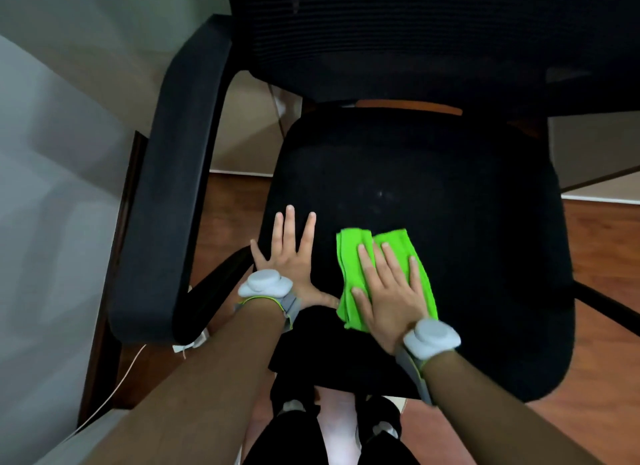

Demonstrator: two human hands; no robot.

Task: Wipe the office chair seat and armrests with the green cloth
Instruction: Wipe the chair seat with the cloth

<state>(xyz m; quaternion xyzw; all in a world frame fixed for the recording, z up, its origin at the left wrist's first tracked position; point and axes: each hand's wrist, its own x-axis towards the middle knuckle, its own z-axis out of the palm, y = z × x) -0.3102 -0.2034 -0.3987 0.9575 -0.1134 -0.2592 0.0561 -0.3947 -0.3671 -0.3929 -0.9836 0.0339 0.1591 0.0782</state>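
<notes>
You stood in what looked like an office or a home study. In front of you was a black office chair, with its padded seat (433,187), a mesh backrest (415,38) and a curved black armrest (173,173) on your left. Beneath it lay reddish wood-look flooring (606,243), met by a pale wall with a light skirting board (239,172). A grey panel (52,187) with a dark wooden edge rose on your left, and a white cable (114,392) trailed along the floor beside it.
</notes>
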